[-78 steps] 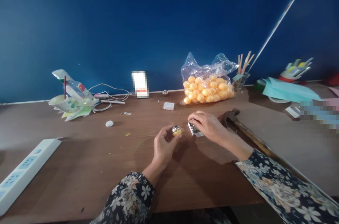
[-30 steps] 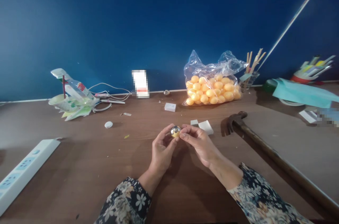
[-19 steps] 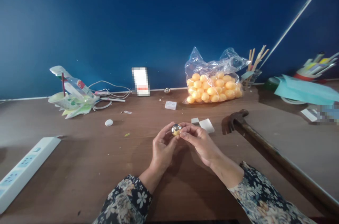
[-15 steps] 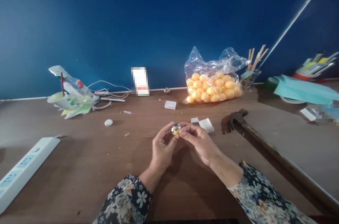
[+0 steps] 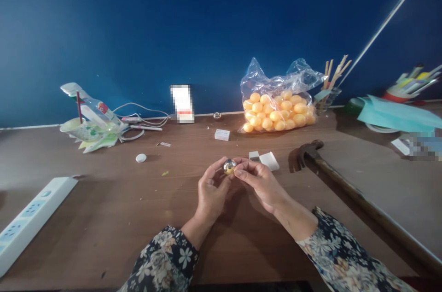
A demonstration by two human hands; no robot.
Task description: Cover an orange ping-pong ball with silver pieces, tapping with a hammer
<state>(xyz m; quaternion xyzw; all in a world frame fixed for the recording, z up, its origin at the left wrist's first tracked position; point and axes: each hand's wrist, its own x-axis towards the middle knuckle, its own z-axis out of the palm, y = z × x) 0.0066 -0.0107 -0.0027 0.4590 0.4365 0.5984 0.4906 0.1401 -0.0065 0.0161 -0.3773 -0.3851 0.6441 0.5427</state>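
Between my two hands, above the brown tabletop (image 5: 165, 232), is a shiny silver ball (image 5: 229, 166) that mirrors its surroundings. My left hand (image 5: 212, 193) grips it from the left, thumb below and fingers behind. From the right, the fingertips of my right hand (image 5: 260, 181) pinch against its side; whether something small sits under them I cannot make out. Just beyond the right hand lie a small grey block (image 5: 253, 155) and a white curved piece (image 5: 269, 161). Farther back are a small white box (image 5: 222, 135) and another shiny ball (image 5: 217, 115) near the wall.
A claw hammer (image 5: 348, 186) lies diagonally at right, a white power strip (image 5: 34, 213) at left. At the back stand a clear bag of yellow-orange balls (image 5: 279, 114) and a cup of sticks (image 5: 328, 98). A plastic bottle (image 5: 100, 114) leans among clutter; a white disc (image 5: 141, 158) lies nearby.
The camera view has shifted very slightly. Both hands keep their grip on the silver ball in nearly the same place; nothing else has visibly moved.
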